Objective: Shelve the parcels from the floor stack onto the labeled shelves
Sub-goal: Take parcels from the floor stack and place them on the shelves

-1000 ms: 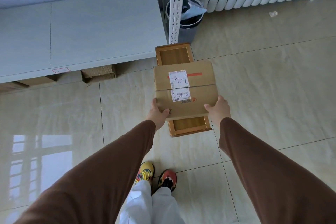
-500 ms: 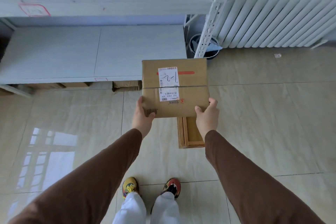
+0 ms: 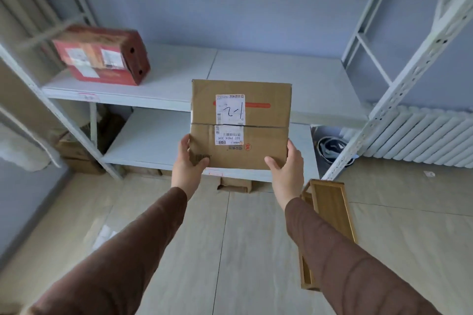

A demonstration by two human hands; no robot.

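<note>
I hold a brown cardboard parcel [image 3: 263, 125] in front of me, its white label handwritten "1-2". My left hand [image 3: 188, 161] grips its lower left corner and my right hand [image 3: 286, 169] its lower right corner. The parcel hangs in the air before the white metal shelf unit [image 3: 276, 77], level with the middle and lower boards. A red parcel [image 3: 102, 56] lies tilted at the left of the middle board. Small red-framed labels mark the board edges [image 3: 87, 96].
A wooden tray [image 3: 330, 212] lies on the tiled floor under my right arm. Cardboard boxes [image 3: 74, 151] sit under the lowest board at the left. A white radiator [image 3: 419, 138] and a bin [image 3: 330, 148] stand to the right of the shelf's perforated post [image 3: 399, 87].
I have lifted the parcel from above the wooden tray up to shelf height, and my view has risen from the floor to the shelves. Both hands keep their grip.
</note>
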